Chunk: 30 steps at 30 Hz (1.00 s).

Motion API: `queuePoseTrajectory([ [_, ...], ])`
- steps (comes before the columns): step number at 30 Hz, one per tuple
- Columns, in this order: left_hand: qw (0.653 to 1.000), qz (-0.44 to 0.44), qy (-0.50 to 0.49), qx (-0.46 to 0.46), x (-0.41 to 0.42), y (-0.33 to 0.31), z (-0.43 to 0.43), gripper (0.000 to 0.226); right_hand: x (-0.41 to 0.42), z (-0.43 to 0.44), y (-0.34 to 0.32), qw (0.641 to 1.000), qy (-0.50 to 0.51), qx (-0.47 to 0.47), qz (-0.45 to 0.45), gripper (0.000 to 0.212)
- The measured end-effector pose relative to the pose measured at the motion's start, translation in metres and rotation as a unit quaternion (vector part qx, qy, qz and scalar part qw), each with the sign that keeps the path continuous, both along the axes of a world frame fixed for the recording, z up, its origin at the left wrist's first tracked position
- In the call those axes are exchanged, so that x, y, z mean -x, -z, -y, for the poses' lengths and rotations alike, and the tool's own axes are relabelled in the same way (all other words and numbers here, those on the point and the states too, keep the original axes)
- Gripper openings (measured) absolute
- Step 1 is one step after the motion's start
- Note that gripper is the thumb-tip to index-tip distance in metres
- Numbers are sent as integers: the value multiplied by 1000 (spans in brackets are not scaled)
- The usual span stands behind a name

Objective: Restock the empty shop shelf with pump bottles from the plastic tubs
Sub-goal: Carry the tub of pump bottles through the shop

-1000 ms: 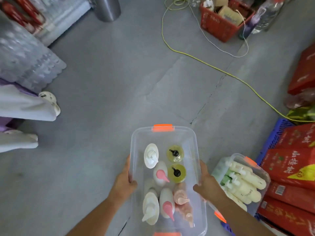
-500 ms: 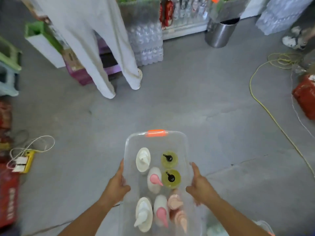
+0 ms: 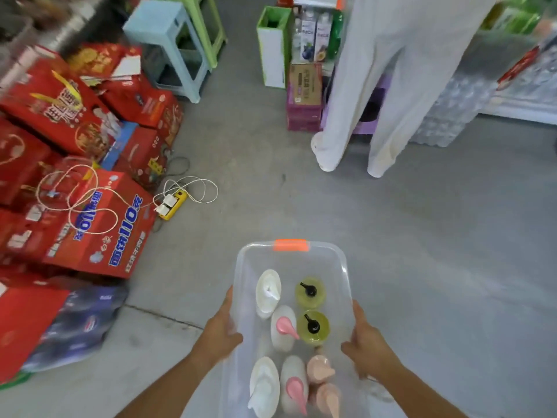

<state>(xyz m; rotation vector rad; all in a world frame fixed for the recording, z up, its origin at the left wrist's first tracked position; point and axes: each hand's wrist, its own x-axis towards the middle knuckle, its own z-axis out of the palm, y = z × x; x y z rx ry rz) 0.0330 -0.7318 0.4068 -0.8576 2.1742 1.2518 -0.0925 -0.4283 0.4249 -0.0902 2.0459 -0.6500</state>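
Your left hand (image 3: 221, 333) and right hand (image 3: 366, 342) each gripped a long side of the clear tub (image 3: 343, 267), pump bottles (image 3: 283, 327) standing upright between them.

A single camera, worn on the person's head, looks forward and steeply down onto a clear tub (image 3: 244, 267). It sees the tub from close by and almost straight above, so the tub fills the lower middle of the view and the pump tops of the bottles (image 3: 313, 326) in it face the lens. The left hand (image 3: 220, 330) and right hand (image 3: 366, 342), on the tub's two long sides, enter from the lower edge, forearms first. Beyond the tub the view takes in grey floor (image 3: 422, 236) and, farther off, a person's trouser legs (image 3: 391, 86). Left of the tub lie red cartons (image 3: 99, 224), bent and blurred by the wide lens.
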Motion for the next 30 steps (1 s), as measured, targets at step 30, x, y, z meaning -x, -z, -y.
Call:
queuePoseTrajectory([
  [30,980,59,-179,66,231,-22,364,72,333,435,-13,980,-192,11,-49,90],
])
